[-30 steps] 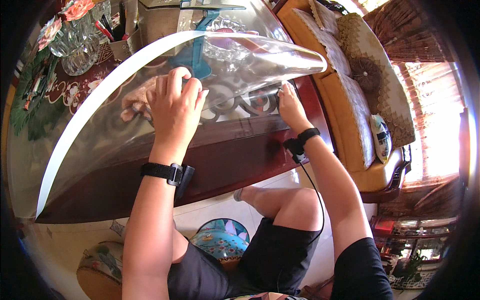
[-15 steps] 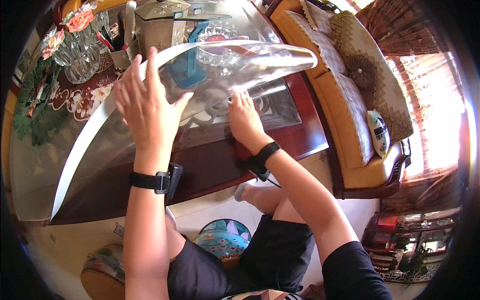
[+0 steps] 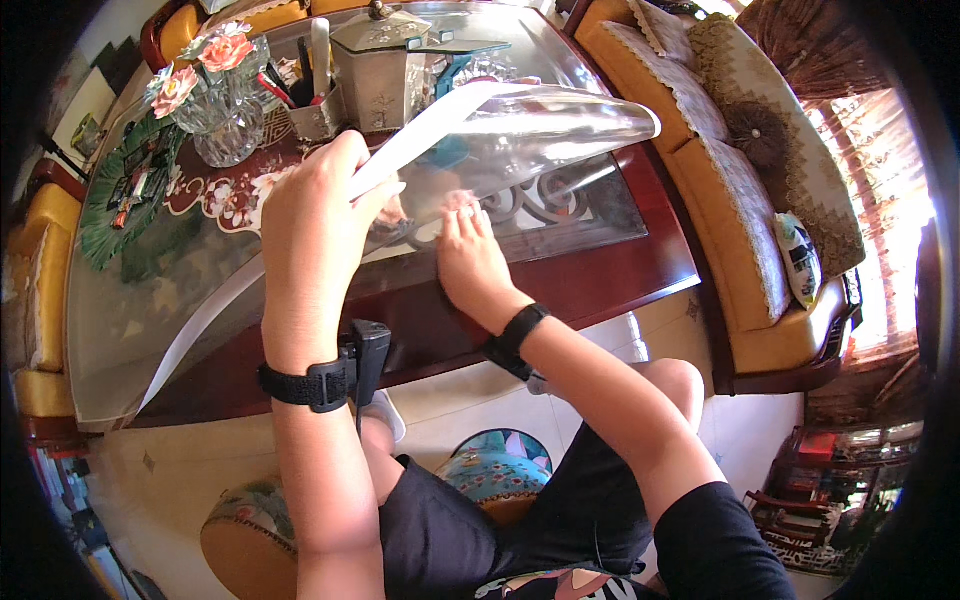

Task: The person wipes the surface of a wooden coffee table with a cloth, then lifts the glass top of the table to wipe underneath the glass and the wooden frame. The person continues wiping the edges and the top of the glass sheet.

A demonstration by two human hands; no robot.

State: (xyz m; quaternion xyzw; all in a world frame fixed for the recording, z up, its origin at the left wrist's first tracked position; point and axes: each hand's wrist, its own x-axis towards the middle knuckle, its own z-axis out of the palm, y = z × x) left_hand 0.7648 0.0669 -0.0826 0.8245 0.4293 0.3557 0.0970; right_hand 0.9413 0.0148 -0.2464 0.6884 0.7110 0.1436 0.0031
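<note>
over the dark red wooden glass-topped table (image 3: 560, 290), left hand (image 3: 315, 215) pinches up the clear flexible plastic sheet (image 3: 520, 135); right hand (image 3: 470, 260) lies spread beneath it. lifting further could topple the nearby glass flower vase (image 3: 225, 120).

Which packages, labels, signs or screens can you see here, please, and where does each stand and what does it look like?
No clear package, label, sign or screen shows.
Nearest thing: a grey-green metal box with a knobbed lid, at the table's far side.
Wristbands carry small black devices; no screen is visible.
</note>
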